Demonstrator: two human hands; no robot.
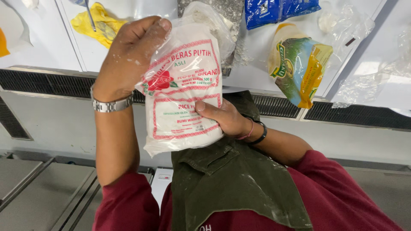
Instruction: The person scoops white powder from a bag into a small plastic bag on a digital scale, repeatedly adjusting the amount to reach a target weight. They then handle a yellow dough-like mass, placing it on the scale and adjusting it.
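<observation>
A clear plastic bag of white flour (184, 90) with red printing and a red rose picture is held upright in front of me. My left hand (132, 53), dusted with flour and wearing a metal wristwatch, grips the bag's top left corner. My right hand (222, 117), with dark and pink wristbands, holds the bag's lower right side with the thumb on its front. Both sleeves are dark red, and an olive green apron (231, 184) hangs below the bag.
On the white counter (257, 47) beyond lie a yellow cloth (98, 23), a blue packet (274, 10), a green and yellow bag (299, 68), clear plastic wrap (346, 23) and a second clear bag of white powder (212, 21). A dark vent strip (355, 115) runs along the counter's edge.
</observation>
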